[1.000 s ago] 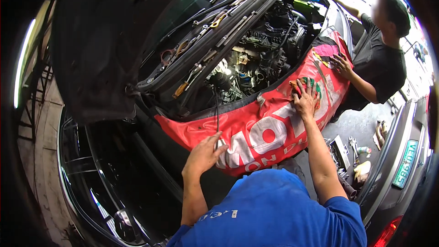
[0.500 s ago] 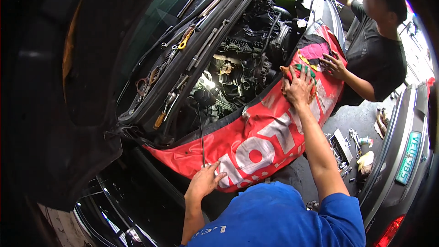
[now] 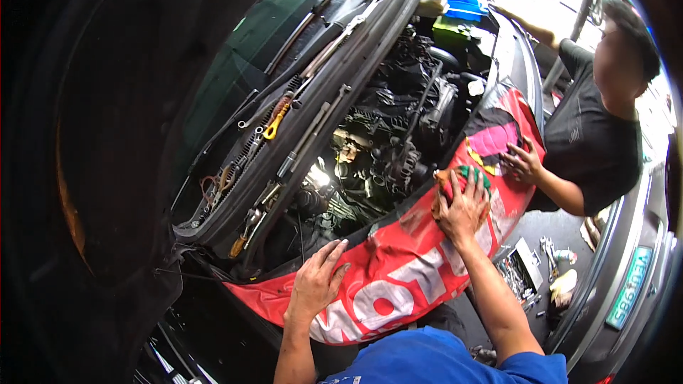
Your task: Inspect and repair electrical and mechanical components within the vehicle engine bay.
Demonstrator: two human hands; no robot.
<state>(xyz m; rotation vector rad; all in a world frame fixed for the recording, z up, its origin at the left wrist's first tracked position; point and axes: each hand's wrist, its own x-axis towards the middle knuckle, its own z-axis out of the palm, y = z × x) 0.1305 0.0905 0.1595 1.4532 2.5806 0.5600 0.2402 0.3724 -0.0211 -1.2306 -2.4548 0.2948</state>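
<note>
Head view shows our right hand (image 3: 462, 206) flat, fingers spread, on a bunched rag (image 3: 466, 174) atop the red cover (image 3: 398, 270), our left hand (image 3: 316, 281) open and empty at its edge beside the engine bay (image 3: 377, 149); we judge the loose cover could slip, dropping the rag among parts, with tools (image 3: 526, 274) crowding the floor.

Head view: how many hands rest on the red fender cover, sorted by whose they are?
Wearer's own hands: 2, left hand flat on the red fender cover, right hand on a bunched rag
Co-worker's hands: 1, co-worker's hand on the cover's far end
Total: 3
</note>
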